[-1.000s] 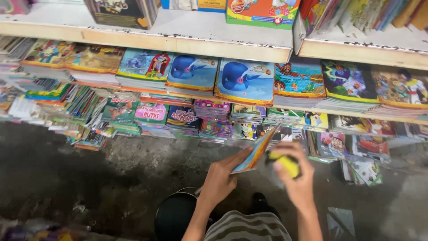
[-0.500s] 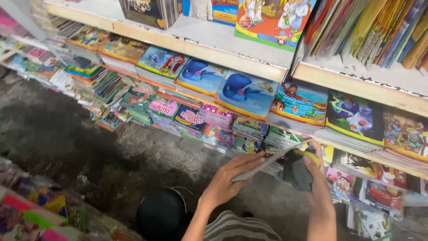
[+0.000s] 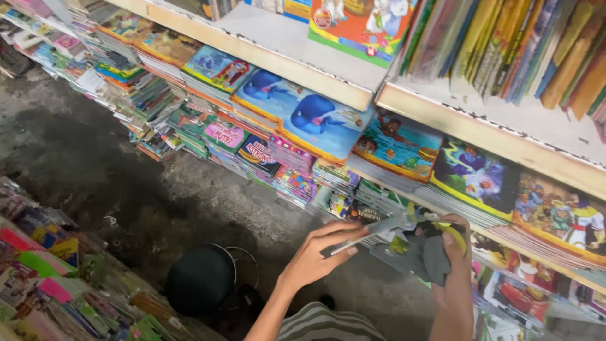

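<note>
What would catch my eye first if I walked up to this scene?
Rows of bright picture books stacked along the wooden shelves. Low in the middle, the left hand holds a thin book by its edge, while the right hand clutches a grey cloth. A round black stool stands on the grimy floor.

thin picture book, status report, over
Left hand grips thin picture book by its edge. Right hand wipes it with grey cloth. Nothing in the way.

Bookstall aisle with a dark, stained floor

Wooden shelves (image 3: 480,123) packed with colourful books (image 3: 315,117) run along the top edge; a black round stool (image 3: 201,280) stands on the concrete floor (image 3: 95,170).
</note>
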